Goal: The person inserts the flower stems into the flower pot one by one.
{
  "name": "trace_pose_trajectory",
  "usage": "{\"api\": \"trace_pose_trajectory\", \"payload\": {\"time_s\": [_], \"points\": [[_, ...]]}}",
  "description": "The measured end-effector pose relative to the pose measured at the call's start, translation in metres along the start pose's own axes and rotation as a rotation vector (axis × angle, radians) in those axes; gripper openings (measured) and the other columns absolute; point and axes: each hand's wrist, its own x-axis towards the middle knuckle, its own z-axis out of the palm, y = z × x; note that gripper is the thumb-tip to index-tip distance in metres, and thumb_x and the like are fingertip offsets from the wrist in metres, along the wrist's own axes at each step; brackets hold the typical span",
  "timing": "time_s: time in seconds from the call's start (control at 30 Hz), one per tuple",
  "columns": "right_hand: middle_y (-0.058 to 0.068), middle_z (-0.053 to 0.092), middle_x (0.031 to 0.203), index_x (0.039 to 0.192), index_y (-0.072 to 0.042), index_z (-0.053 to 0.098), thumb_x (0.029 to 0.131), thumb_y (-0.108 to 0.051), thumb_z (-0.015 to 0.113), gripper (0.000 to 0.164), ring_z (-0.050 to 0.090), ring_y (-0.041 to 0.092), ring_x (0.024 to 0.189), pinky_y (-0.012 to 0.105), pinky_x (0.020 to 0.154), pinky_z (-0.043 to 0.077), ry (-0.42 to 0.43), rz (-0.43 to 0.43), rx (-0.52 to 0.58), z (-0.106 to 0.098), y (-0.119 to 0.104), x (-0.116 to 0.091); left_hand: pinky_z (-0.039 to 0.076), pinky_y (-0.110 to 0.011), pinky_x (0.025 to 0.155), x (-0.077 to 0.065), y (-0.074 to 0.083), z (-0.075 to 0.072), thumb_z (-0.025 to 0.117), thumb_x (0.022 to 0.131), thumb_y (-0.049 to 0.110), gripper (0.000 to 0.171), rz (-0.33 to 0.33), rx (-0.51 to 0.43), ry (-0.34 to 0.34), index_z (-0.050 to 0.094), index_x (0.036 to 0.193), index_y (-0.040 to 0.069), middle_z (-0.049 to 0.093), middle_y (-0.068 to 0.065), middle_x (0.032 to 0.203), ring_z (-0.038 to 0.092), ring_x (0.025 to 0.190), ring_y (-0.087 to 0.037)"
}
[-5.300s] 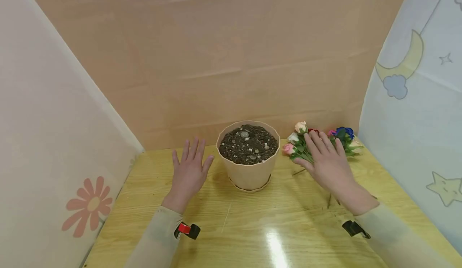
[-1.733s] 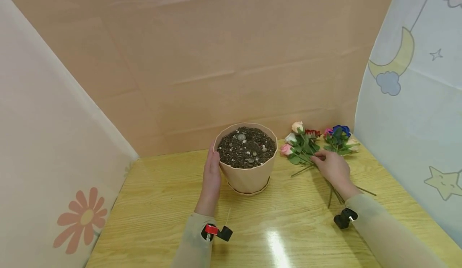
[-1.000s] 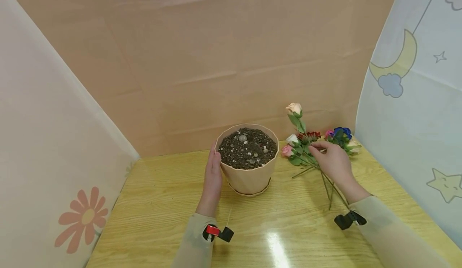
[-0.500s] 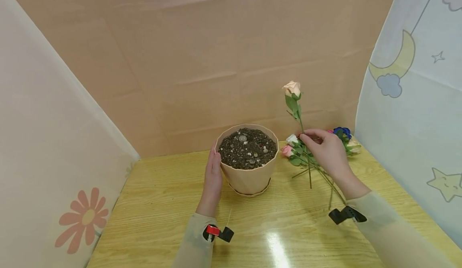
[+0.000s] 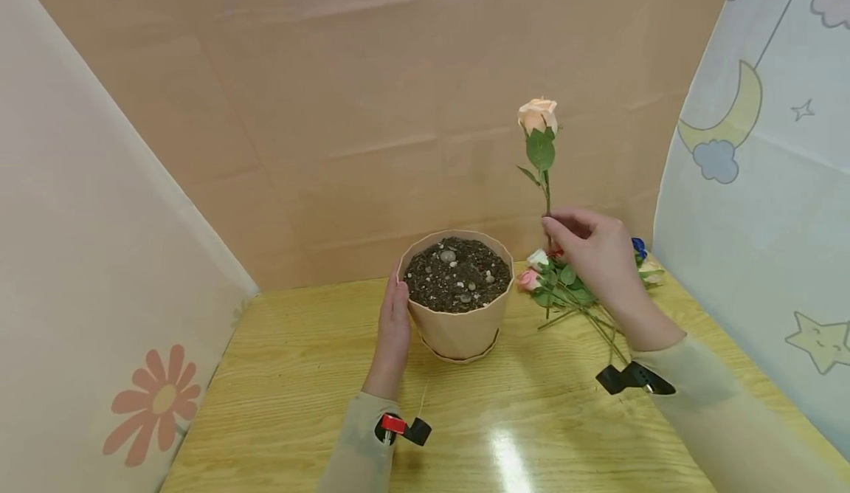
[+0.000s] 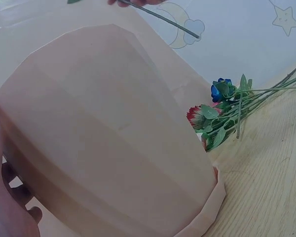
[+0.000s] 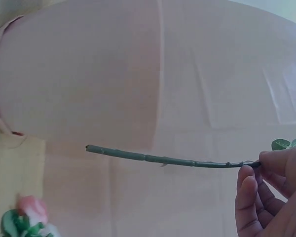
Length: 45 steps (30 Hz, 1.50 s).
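Note:
My right hand pinches the stem of a peach artificial rose between thumb and fingers, bloom up and stem nearly upright. In the right wrist view the bare lower stem sticks out past the fingertips, its cut end free in the air. A beige flowerpot full of dark soil with pebbles stands on a matching saucer at the middle. Against the pot's left side rests my left hand, its fingers fairly straight along the wall. Part of that hand is hidden behind the pot in the left wrist view.
More artificial flowers lie in a pile right of the pot: a pink rose, a white one and a blue one, partly behind my right hand. Their stems point toward the front. Cloth walls enclose the wooden table.
My left hand came to the pot's side. My right hand went from flat above the flowers to pinching the peach rose, and has lifted it up out of the pile.

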Motion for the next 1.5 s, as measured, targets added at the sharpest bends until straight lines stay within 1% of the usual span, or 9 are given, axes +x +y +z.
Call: {"api": "trace_pose_trajectory", "payload": {"time_s": [0.17,0.23,0.4,0.7,0.93,1.13,1.27,1.4,1.5], "points": [[-0.001,0.080,0.097,0.123,-0.014,0.085,0.105,-0.047,0.076,0.037,0.072,0.011,0.078,0.024,0.059,0.056,0.003,0.000,0.080,0.000,-0.021,0.009,0.017,-0.061,0.133,0.000,0.000,0.000,0.032,0.121,0.049,0.060,-0.005,0.013,-0.002,0.023,0.178,0.032,0.024,-0.003,0.182,0.020,0.167,-0.032],[-0.001,0.080,0.095,0.122,-0.013,0.085,0.105,-0.045,0.077,0.037,0.072,0.012,0.076,0.025,0.057,0.056,0.000,-0.012,0.115,0.001,-0.030,0.013,0.017,-0.061,0.133,0.000,0.001,0.001,0.032,0.122,0.048,0.059,-0.002,0.015,-0.004,0.023,0.178,0.033,0.024,-0.002,0.182,0.020,0.167,-0.032],[0.005,0.080,0.093,0.122,-0.010,0.085,0.106,-0.039,0.078,0.034,0.070,0.014,0.073,0.024,0.060,0.057,-0.019,-0.045,0.157,0.008,-0.049,0.020,0.017,-0.061,0.133,-0.001,0.004,0.001,0.033,0.122,0.047,0.058,0.003,0.015,-0.006,0.023,0.178,0.034,0.024,0.000,0.182,0.021,0.167,-0.031],[0.013,0.079,0.098,0.121,-0.010,0.085,0.107,-0.036,0.077,0.031,0.070,0.017,0.078,0.026,0.065,0.058,-0.040,-0.090,0.216,0.030,-0.072,0.027,0.017,-0.061,0.133,-0.001,0.004,0.000,0.033,0.121,0.050,0.059,-0.012,0.012,-0.007,0.023,0.178,0.036,0.024,0.002,0.181,0.021,0.167,-0.030],[0.015,0.079,0.093,0.117,-0.007,0.085,0.106,-0.031,0.079,0.027,0.071,0.020,0.075,0.026,0.064,0.059,-0.055,-0.110,0.286,0.053,-0.075,0.030,0.016,-0.064,0.132,0.000,-0.001,-0.001,0.032,0.122,0.048,0.061,0.004,0.012,-0.011,0.023,0.178,0.028,0.023,-0.005,0.182,0.019,0.167,-0.035],[0.013,0.080,0.093,0.117,-0.009,0.086,0.106,-0.029,0.079,0.025,0.072,0.020,0.074,0.028,0.065,0.060,-0.071,-0.108,0.319,0.077,-0.073,0.031,0.016,-0.063,0.132,0.001,-0.003,-0.002,0.033,0.121,0.052,0.063,0.002,0.019,-0.001,0.024,0.178,0.029,0.023,-0.004,0.182,0.020,0.167,-0.033],[0.012,0.081,0.094,0.118,-0.009,0.087,0.106,-0.028,0.080,0.024,0.074,0.023,0.078,0.028,0.066,0.062,-0.080,-0.107,0.332,0.092,-0.070,0.032,0.016,-0.062,0.133,0.002,-0.004,-0.002,0.032,0.121,0.050,0.062,0.013,0.021,0.000,0.024,0.178,0.027,0.024,-0.004,0.182,0.020,0.167,-0.033],[0.010,0.083,0.097,0.120,-0.010,0.087,0.105,-0.028,0.080,0.025,0.078,0.024,0.083,0.029,0.070,0.064,-0.085,-0.094,0.324,0.105,-0.064,0.034,0.016,-0.060,0.133,0.004,-0.005,-0.001,0.033,0.122,0.047,0.063,0.020,0.021,0.001,0.024,0.178,0.021,0.024,-0.006,0.182,0.019,0.167,-0.033],[0.006,0.083,0.096,0.120,-0.011,0.087,0.105,-0.030,0.080,0.025,0.079,0.024,0.082,0.029,0.069,0.064,-0.085,-0.100,0.324,0.104,-0.062,0.034,0.016,-0.059,0.134,-0.003,0.004,0.003,0.033,0.121,0.048,0.065,0.026,0.044,0.019,0.024,0.178,0.017,0.024,-0.009,0.182,0.019,0.167,-0.033]]}}
